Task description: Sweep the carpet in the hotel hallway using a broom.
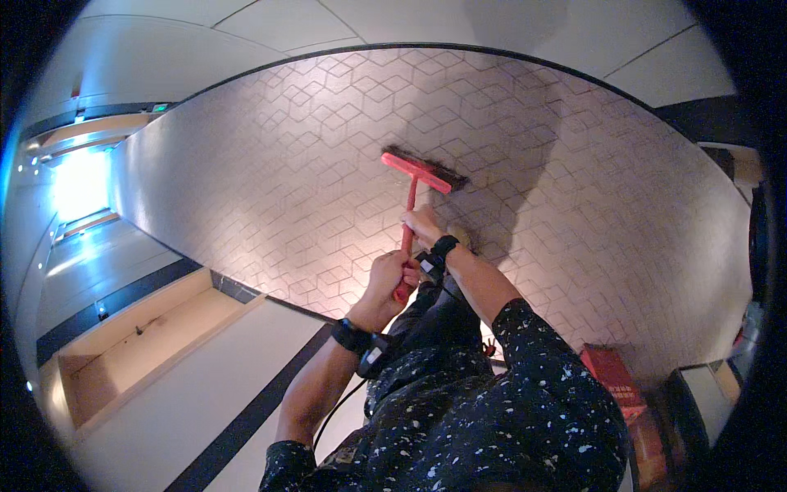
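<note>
I hold a red broom [416, 171] with dark bristles, its head resting on or just above the patterned floor [295, 178]. My left hand [388, 277] is wrapped around the handle near its upper end, close to my body. Farther along the handle, nearer the head, my right hand [424, 225] grips it too. Both wrists carry black straps with small devices; a cable runs from the left one along my forearm. The bristles' contact with the floor is too dark to make out.
Pale walls with dark skirting border the corridor. At lower left is a wood-framed recess [147, 344]. A red box [615, 381] bearing writing stands at lower right, beside a dark-sided object [692, 400]. Bright light [83, 184] fills the corridor's far left end. A shadow crosses the floor.
</note>
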{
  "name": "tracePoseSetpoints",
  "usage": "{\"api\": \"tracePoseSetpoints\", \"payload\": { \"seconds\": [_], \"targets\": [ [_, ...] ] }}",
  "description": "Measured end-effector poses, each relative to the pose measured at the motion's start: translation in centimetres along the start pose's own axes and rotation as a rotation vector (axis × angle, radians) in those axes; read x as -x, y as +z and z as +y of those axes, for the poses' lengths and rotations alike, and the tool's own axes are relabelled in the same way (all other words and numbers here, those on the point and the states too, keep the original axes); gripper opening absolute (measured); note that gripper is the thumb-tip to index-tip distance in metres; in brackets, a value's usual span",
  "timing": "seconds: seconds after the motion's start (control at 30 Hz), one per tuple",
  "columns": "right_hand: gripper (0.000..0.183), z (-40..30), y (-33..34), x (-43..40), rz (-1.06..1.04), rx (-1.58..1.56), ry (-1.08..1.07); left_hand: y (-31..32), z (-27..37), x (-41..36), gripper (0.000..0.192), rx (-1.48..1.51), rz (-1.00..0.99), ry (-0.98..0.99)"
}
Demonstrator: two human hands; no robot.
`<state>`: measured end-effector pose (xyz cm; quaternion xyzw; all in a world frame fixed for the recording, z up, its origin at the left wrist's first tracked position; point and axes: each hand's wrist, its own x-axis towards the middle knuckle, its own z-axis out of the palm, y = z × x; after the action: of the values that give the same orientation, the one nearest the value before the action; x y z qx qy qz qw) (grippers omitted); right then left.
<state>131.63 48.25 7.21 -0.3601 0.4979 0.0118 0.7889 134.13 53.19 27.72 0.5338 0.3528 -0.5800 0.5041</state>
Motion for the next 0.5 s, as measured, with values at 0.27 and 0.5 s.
{"api": "tracePoseSetpoints", "payload": {
  "seconds": [0.27, 0.5],
  "targets": [
    [0.019, 0.1, 1.6, 0.7, 0.111, 0.019, -0.092, -1.5, 1.9, 3.9, 0.014, 0.108, -0.115, -0.045],
    [0.014, -0.7, -8.8, 4.4, 0.302, -0.164, -0.009, 1.0, -2.2, -1.0, 0.014, -0.118, -0.294, -0.151]
  ]
}}
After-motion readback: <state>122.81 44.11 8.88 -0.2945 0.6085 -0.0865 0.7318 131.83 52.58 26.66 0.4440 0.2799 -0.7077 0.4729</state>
